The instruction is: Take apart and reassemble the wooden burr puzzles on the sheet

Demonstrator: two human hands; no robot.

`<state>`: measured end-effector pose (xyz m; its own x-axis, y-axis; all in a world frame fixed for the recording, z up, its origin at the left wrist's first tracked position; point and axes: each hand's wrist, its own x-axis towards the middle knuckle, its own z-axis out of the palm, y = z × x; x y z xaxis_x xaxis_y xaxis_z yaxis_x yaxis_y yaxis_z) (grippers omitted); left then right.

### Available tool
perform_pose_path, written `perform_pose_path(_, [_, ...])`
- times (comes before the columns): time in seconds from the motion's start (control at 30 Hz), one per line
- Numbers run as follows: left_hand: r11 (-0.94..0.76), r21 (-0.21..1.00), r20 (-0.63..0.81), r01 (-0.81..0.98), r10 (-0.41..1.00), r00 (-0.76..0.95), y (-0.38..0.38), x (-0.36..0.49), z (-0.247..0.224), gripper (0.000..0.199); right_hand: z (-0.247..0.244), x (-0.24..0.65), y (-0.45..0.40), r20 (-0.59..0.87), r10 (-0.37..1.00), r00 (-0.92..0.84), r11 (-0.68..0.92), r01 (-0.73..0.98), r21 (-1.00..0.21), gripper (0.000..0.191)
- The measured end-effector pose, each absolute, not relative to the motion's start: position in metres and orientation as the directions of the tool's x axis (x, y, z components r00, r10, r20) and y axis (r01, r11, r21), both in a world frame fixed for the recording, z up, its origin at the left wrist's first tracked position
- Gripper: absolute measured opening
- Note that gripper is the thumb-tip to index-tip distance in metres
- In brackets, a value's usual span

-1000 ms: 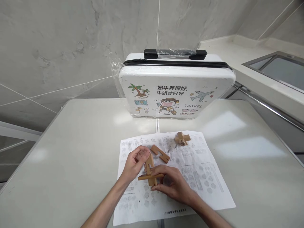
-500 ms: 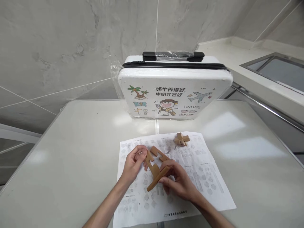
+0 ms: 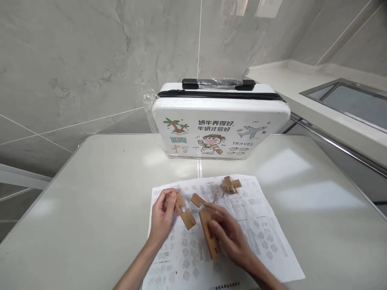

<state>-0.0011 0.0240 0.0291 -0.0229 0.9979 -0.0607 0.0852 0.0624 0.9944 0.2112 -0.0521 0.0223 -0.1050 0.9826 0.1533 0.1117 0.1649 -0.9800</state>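
My left hand (image 3: 164, 215) pinches a flat notched wooden puzzle piece (image 3: 188, 218) at its upper end, thumb and fingers closed on it. My right hand (image 3: 228, 229) is closed around another wooden puzzle piece (image 3: 208, 231), which hangs tilted over the paper. Beyond its fingers a notched wooden piece (image 3: 198, 200) sticks out to the upper left; whether the right hand grips it or it is joined to the other piece, I cannot tell. A small gap separates the left piece from the right ones. Both hands are above a printed sheet (image 3: 169, 278).
An assembled cross-shaped wooden puzzle (image 3: 231, 185) stands at the sheet's far right. Behind it, a white suitcase (image 3: 181, 141) in plastic wrap stands on the pale table (image 3: 90, 209), against a grey tiled wall. A counter (image 3: 272, 74) runs along the right.
The left wooden piece has come apart from the right-hand pieces. My left hand moved slightly left, and my right hand turned its piece steeper. The view tipped up a little.
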Motion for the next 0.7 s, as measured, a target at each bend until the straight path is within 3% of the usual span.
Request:
perform_pose_path(0.07, [0.009,0.97,-0.003,0.243,1.0,-0.025,0.021,0.0,0.03,0.034,0.015,0.213,-0.046,0.115,0.993,0.034,0.106,0.188,-0.976,0.034])
perform_pose_path(0.17, [-0.023,0.925,0.023,0.378,1.0,0.006,0.017,0.003,0.026,0.034,0.005,0.216,-0.038,0.167,0.977,0.131,0.107,0.375,-0.921,0.032])
perform_pose_path(0.37, [-0.044,0.844,0.017,0.535,0.998,0.056,0.015,0.006,0.018,0.033,-0.013,0.221,-0.033,0.348,0.935,0.06,0.205,0.711,-0.673,0.039])
perform_pose_path(0.5, [-0.105,0.788,0.08,0.607,0.994,0.068,0.017,0.006,0.018,0.031,-0.023,0.221,-0.034,0.359,0.932,0.044,0.188,0.788,-0.586,0.045])
perform_pose_path(0.7, [-0.189,0.71,0.132,0.678,0.982,0.135,0.017,0.006,0.016,0.026,-0.026,0.217,-0.032,0.353,0.935,0.04,0.19,0.783,-0.593,0.04])
